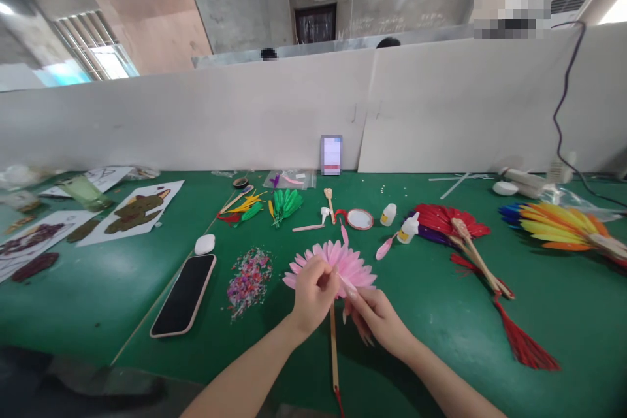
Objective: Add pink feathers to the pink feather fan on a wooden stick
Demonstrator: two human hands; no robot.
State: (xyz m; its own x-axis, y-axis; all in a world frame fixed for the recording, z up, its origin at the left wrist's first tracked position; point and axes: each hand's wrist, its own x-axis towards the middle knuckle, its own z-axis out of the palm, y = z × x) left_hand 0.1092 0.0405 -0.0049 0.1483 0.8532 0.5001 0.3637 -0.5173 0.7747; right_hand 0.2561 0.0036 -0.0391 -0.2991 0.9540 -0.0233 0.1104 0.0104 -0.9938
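A pink petalled fan (355, 268) lies on the green table, its thin wooden handle (334, 346) pointing toward me. Over the fan's lower middle, my left hand (316, 290) is closed with thumb and forefinger pinched together. My right hand (377, 317) meets it from the right, its thumb and forefinger closed on a small pale pink petal, while its other fingers curl below the fan's edge. The fingertips of both hands nearly touch. What my left fingertips pinch is too small to make out. A loose pink petal (386, 247) lies beyond the fan, near the glue bottle (408, 228).
A black-screened phone (183, 297) and a pile of sequins (249, 279) lie left. Green feathers (287, 206), a white dish (360, 219) and a small bottle (388, 214) sit behind. A red fan (448, 219) and a multicoloured fan (558, 222) are right.
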